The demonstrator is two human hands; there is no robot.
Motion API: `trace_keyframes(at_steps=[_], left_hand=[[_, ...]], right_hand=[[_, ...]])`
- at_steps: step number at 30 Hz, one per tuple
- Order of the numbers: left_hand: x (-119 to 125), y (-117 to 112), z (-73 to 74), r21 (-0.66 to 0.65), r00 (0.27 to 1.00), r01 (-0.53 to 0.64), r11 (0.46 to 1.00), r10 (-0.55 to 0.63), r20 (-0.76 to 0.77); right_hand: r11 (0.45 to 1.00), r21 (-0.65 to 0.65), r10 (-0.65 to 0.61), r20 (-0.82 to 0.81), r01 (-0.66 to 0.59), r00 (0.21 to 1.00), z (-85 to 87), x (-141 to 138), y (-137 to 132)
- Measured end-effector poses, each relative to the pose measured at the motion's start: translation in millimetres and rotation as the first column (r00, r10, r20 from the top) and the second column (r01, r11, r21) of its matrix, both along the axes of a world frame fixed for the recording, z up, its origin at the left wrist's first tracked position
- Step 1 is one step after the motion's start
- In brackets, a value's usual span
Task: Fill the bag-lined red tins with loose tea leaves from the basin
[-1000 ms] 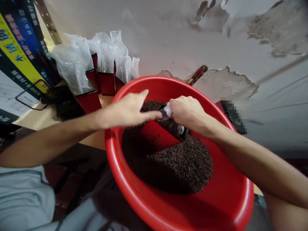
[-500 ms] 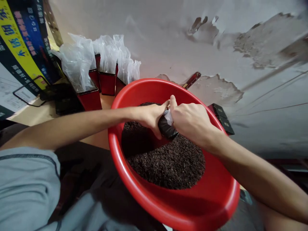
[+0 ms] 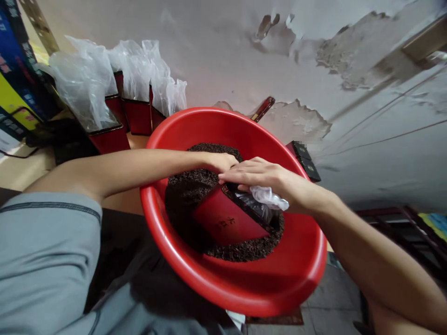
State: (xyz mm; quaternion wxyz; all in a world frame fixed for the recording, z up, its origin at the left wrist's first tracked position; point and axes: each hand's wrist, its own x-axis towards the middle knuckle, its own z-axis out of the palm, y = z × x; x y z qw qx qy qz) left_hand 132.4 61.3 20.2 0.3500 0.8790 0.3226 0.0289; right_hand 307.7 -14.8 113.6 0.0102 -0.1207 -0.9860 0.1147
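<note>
A big red basin (image 3: 195, 274) holds a heap of dark loose tea leaves (image 3: 195, 181). In the leaves a red box (image 3: 226, 218) lies tilted, its mouth lined with a clear plastic bag (image 3: 268, 197). My right hand (image 3: 258, 174) lies flat over the box's mouth, fingers stretched out, and the bag's end pokes out under the wrist. My left hand (image 3: 218, 161) reaches in from the left with fingers curled down at the box's upper corner, partly hidden by my right fingers.
Several red boxes (image 3: 108, 137) lined with puffed plastic bags (image 3: 84, 79) stand on the wooden table (image 3: 21, 167) behind the basin at left. A printed carton (image 3: 14, 93) leans at far left. Dark boxes (image 3: 303, 158) sit behind the basin's right rim, against a peeling wall (image 3: 296, 56).
My hands were pinching the bag's neck together; now my right hand has flattened over the box's mouth, and the red box shows tilted in the leaves. The view shifted right.
</note>
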Motion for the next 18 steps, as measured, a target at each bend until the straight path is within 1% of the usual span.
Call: trace_keyframes(at_steps=[2, 3, 4, 5, 6, 8, 9, 10, 11, 12, 13, 15, 16, 17, 18], left_hand=[[-14, -7, -0.1, 0.060, 0.996, -0.088, 0.994, 0.089, -0.014], [-22, -9, 0.7, 0.096, 0.988, -0.152, 0.984, 0.152, 0.009], [-30, -12, 1.9, 0.126, 0.973, -0.229, 0.965, 0.222, 0.061], [-37, -15, 3.3, 0.146, 0.942, -0.322, 0.935, 0.302, 0.144], [-42, -19, 4.8, 0.144, 0.889, -0.424, 0.894, 0.382, 0.252], [-44, -31, 8.2, 0.082, 0.728, -0.593, 0.801, 0.491, 0.478], [-41, -41, 9.8, 0.040, 0.639, -0.649, 0.759, 0.517, 0.570], [-37, -51, 11.3, 0.008, 0.570, -0.680, 0.733, 0.522, 0.635], [-30, -63, 12.3, -0.006, 0.538, -0.684, 0.729, 0.510, 0.671], [-22, -76, 12.7, -0.003, 0.546, -0.665, 0.747, 0.489, 0.681], [-13, -88, 12.3, 0.010, 0.584, -0.627, 0.779, 0.461, 0.668], [6, -108, 8.8, 0.069, 0.702, -0.521, 0.851, 0.381, 0.601], [15, -113, 6.4, 0.113, 0.753, -0.473, 0.874, 0.334, 0.567], [21, -115, 4.4, 0.162, 0.786, -0.436, 0.885, 0.287, 0.548], [25, -111, 3.6, 0.214, 0.806, -0.400, 0.891, 0.231, 0.544]], right_hand=[[0.995, 0.062, -0.077, 0.031, 0.075, 0.997, -2.6, 1, -1], [0.986, 0.113, -0.133, 0.066, 0.125, 0.989, -3.3, 0, 0], [0.970, 0.170, -0.198, 0.118, 0.176, 0.973, -3.4, -1, 3], [0.946, 0.234, -0.270, 0.179, 0.225, 0.946, -3.1, -1, 6], [0.914, 0.303, -0.346, 0.242, 0.268, 0.907, -2.3, -1, 11], [0.843, 0.421, -0.494, 0.354, 0.336, 0.795, 1.0, 0, 21], [0.811, 0.460, -0.553, 0.401, 0.362, 0.730, 3.8, 2, 25], [0.785, 0.488, -0.600, 0.439, 0.383, 0.669, 7.5, 3, 28], [0.767, 0.505, -0.630, 0.475, 0.396, 0.614, 12.0, 4, 29], [0.755, 0.514, -0.650, 0.508, 0.406, 0.566, 17.2, 3, 28], [0.744, 0.521, -0.667, 0.533, 0.418, 0.521, 22.8, 1, 25], [0.712, 0.541, -0.702, 0.548, 0.447, 0.454, 34.3, -7, 13], [0.692, 0.555, -0.722, 0.539, 0.463, 0.433, 39.5, -12, 6], [0.666, 0.570, -0.746, 0.520, 0.481, 0.416, 44.2, -18, -1], [0.635, 0.587, -0.773, 0.494, 0.502, 0.398, 48.1, -24, -8]])
